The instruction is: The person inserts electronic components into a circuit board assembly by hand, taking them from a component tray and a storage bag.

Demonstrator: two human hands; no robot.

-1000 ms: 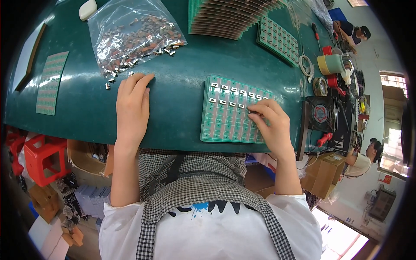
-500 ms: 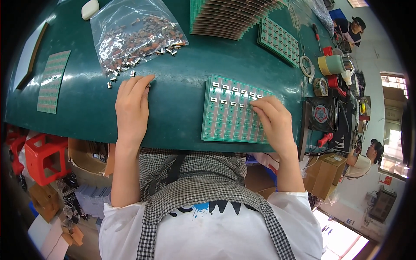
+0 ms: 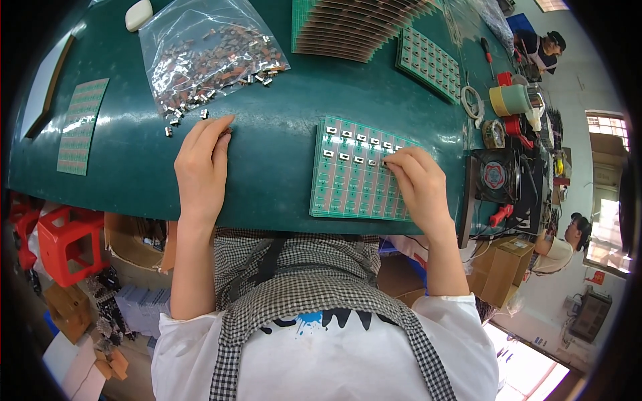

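A green circuit board panel (image 3: 334,190) lies in front of me, right of the middle. Small metal slide switches (image 3: 344,157) sit along its far row and part of its second row. My right hand (image 3: 421,187) is over the panel's right side, its thumb and fingers pinched on a slide switch (image 3: 385,163) at the end of the second row. To the left, my left hand (image 3: 200,167) rests at the table, fingertips closed around small brownish switches, mostly hidden. Beyond it lies a clear plastic bag (image 3: 207,57) of similar switches, several spilled at its mouth.
Stacked circuit boards (image 3: 354,33) fan out at the far middle, beside a filled panel stack (image 3: 428,63). A bare panel (image 3: 83,127) lies at left. A small fan (image 3: 496,175), a tape roll (image 3: 494,134) and a screwdriver (image 3: 488,53) stand or lie at right. Two people are farther right.
My right hand has shifted slightly left and down, and the switch at its fingertips now shows on the second row. The left hand has moved slightly left, fingers still closed.
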